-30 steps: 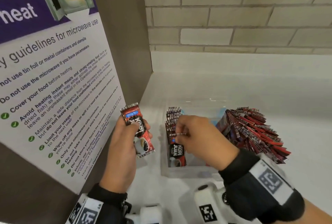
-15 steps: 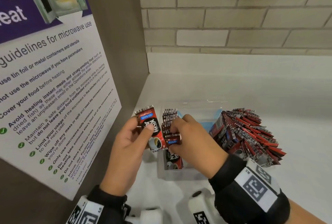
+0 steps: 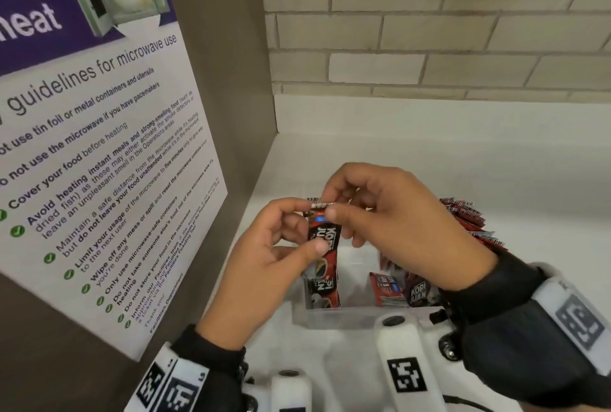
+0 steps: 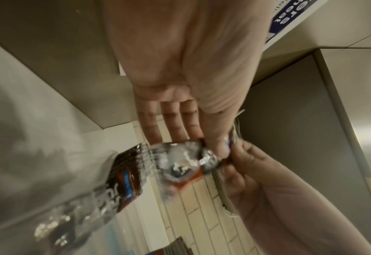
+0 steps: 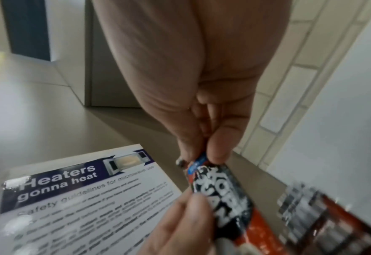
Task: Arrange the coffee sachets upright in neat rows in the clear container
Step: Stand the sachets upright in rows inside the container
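Note:
A red and black coffee sachet hangs upright above the left end of the clear container. My left hand pinches its side between thumb and fingers. My right hand pinches its top edge. The wrist views show the same sachet held by both hands. Under it, a row of sachets stands upright at the container's left side. More sachets lean inside at the right, partly hidden by my right wrist.
A loose heap of sachets lies on the white counter right of the container. A brown side panel with a microwave guidelines poster closes off the left. A brick wall stands behind.
My right hand left the standing row in the container and rose to meet my left hand. Both hands now hold the sachet that only the left held before.

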`<state>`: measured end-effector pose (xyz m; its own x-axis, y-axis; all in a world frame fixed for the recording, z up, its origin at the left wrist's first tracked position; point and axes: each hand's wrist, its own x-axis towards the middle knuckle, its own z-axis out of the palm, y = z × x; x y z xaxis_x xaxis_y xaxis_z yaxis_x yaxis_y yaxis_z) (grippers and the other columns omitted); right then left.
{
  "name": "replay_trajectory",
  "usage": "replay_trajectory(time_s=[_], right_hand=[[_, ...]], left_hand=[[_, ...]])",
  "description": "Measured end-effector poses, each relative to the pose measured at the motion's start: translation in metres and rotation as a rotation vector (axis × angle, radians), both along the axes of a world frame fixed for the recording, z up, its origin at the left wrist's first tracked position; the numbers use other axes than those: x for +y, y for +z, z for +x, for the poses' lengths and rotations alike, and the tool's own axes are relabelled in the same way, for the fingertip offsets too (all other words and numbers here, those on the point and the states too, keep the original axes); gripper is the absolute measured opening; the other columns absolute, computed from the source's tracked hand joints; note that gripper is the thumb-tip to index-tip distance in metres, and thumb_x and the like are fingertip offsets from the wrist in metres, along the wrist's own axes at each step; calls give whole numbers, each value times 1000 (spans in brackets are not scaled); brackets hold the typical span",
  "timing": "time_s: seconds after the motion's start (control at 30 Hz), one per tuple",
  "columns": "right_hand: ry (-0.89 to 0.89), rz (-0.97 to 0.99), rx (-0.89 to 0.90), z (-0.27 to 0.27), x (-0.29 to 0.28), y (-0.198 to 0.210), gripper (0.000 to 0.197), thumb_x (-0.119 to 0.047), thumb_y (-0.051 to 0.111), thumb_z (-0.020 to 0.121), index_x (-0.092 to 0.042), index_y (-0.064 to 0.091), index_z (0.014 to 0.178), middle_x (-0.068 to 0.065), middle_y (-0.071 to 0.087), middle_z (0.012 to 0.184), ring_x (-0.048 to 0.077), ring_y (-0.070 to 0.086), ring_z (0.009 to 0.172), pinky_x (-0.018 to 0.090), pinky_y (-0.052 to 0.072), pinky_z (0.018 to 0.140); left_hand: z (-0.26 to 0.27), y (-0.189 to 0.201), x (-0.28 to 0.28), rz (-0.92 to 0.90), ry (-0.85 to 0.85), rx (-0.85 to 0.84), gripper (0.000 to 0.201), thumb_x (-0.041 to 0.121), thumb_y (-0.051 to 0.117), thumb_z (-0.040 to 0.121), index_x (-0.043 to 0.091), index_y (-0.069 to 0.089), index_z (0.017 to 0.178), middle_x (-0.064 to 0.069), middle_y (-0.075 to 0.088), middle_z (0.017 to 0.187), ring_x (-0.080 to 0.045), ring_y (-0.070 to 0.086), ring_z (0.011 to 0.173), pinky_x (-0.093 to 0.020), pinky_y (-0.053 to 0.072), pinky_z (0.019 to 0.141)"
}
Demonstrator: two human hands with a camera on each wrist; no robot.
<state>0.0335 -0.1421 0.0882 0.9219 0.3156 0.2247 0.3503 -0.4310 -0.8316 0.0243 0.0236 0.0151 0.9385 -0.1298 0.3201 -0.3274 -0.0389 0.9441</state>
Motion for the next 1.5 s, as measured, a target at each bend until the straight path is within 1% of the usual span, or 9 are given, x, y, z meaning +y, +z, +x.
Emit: replay_trajectory(time_s=[0.17, 0.3, 0.43, 0.63, 0.87, 1.1, 1.23, 1.33, 1.5], right_hand=[[-149, -91, 23, 6, -15, -6, 10, -4, 62, 87, -13, 61, 82, 3, 62, 66, 9, 59, 49, 15, 49, 48], [-106, -230, 61, 6, -4, -26, 5, -5, 63, 87, -10, 62, 85, 0, 60, 63, 16, 60, 52, 19, 47, 53], [-14, -368, 77, 6, 11, -45, 12, -6, 64, 84, -16, 58, 82, -9, 54, 68, 3, 51, 56, 13, 41, 56], [-29, -518, 56, 9, 22, -56, 24, -6, 67, 79, -15, 52, 96, -6, 41, 84, 14, 45, 76, 11, 30, 56], [-65, -487, 48, 7, 23, -54, 44, -18, 75, 77, -17, 40, 104, -4, 41, 93, 17, 47, 85, 23, 37, 63], [-196, -355, -71, -4, -30, -8, 10, -29, 64, 86, -25, 56, 88, -9, 57, 75, 5, 51, 58, 12, 37, 56], [34, -643, -1, -26, -48, -4, 21, -40, 65, 82, -33, 59, 101, -20, 58, 89, 0, 56, 79, 11, 40, 71], [193, -898, -21, -38, -44, -30, 37, -41, 61, 85, -32, 53, 121, -16, 55, 113, 7, 50, 107, 25, 40, 94], [166, -912, -29, -42, -41, -47, 31, -14, 56, 89, -27, 58, 117, -6, 56, 114, 15, 50, 110, 29, 42, 89]], left_hand=[[4, -9, 15, -66, 129, 17, 25, 39, 67, 72, 35, 64, 96, 10, 65, 85, -11, 61, 86, -27, 51, 80], [4, -14, 19, -56, 178, 53, 22, 48, 62, 66, 40, 66, 87, 10, 64, 82, -12, 60, 82, -28, 51, 72], [3, -16, 17, -35, 181, 56, 14, 30, 62, 74, 39, 67, 83, 14, 63, 78, -13, 58, 83, -25, 49, 72], [2, -17, 17, -21, 206, 73, 17, 25, 60, 75, 39, 67, 82, 15, 64, 79, -11, 57, 80, -34, 48, 79], [1, -20, 15, 44, 224, 70, 30, 6, 64, 87, 36, 67, 84, 14, 65, 80, -11, 58, 81, -28, 46, 76], [-2, -9, 12, 114, 152, 0, 26, 10, 62, 85, 35, 66, 86, 20, 63, 80, -2, 56, 77, -15, 45, 69], [-3, -4, 3, 163, 62, -11, 23, 18, 56, 80, 37, 65, 90, 15, 66, 88, -4, 59, 84, -16, 47, 74], [-5, -3, -4, 224, -8, 2, 26, 18, 54, 81, 39, 64, 93, 13, 66, 90, -9, 61, 89, -22, 49, 79], [-11, 1, -11, 268, -87, 12, 28, 16, 53, 82, 40, 65, 92, 10, 66, 90, -10, 62, 91, -31, 50, 83]])
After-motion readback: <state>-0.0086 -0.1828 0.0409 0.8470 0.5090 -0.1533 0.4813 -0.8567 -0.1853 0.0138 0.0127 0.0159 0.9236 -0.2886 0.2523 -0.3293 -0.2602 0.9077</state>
